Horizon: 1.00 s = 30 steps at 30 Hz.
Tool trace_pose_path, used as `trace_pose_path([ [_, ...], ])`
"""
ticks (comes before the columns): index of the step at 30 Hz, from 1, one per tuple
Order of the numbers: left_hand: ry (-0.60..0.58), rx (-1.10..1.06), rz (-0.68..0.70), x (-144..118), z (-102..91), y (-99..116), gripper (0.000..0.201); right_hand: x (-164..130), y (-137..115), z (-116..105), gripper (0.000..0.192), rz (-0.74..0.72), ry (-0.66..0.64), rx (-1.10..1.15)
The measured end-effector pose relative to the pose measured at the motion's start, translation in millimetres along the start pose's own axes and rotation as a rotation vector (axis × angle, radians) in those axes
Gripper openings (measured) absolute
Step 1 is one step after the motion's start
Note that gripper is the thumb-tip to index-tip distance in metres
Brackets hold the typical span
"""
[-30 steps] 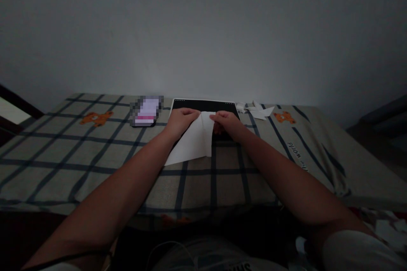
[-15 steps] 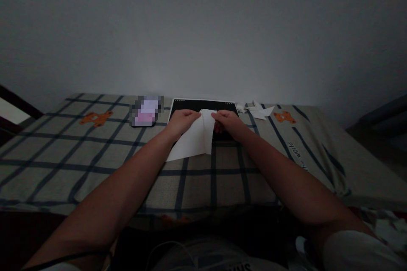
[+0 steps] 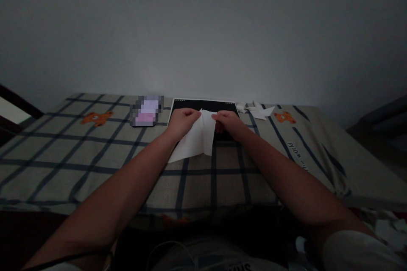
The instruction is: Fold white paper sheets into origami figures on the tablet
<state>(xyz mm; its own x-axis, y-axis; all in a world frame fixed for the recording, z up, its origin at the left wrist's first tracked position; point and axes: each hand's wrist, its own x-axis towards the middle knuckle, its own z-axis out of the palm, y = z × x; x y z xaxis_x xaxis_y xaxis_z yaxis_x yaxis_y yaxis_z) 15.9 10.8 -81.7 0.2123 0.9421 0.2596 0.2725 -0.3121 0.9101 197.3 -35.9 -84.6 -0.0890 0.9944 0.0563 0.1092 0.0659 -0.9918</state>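
A white sheet of paper (image 3: 193,140) hangs between my two hands, with a crease running down it right of its middle. My left hand (image 3: 183,122) pinches its upper edge between thumb and fingers. At the upper right corner my right hand (image 3: 228,122) grips the narrower strip beyond the crease, fingers closed. The paper's lower edge slants down to the left, over the checked cloth. Behind the hands lies a flat black board with a pale border (image 3: 203,104), partly covered by them and the paper.
A phone (image 3: 146,112), its screen blurred out, lies to the left. Torn or cut white paper scraps (image 3: 262,112) lie at the right, by the wall (image 3: 203,42). A checked cloth with printed bears (image 3: 111,173) covers the surface. Dark furniture stands at the far left.
The strip right of the crease has swung slightly, its face now flatter and wider toward me. Both hands keep nearly the same place and grip.
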Motion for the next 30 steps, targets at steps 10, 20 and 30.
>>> trace_pose_path([
  [10, 0.02, -0.001, 0.002, -1.5, 1.6, 1.6, 0.026, 0.5, -0.8, 0.3, 0.025, 0.0, 0.018, 0.001],
  [20, 0.039, 0.003, -0.016, -1.9, 1.9, 2.0, 0.025, 2.4, 4.1, -1.6, 0.025, 0.02, 0.015, 0.042],
  [30, 0.072, 0.044, -0.018, -0.7, -1.6, 4.3, 0.03, 0.0, -2.4, 0.2, 0.032, 0.071, -0.014, 0.002],
])
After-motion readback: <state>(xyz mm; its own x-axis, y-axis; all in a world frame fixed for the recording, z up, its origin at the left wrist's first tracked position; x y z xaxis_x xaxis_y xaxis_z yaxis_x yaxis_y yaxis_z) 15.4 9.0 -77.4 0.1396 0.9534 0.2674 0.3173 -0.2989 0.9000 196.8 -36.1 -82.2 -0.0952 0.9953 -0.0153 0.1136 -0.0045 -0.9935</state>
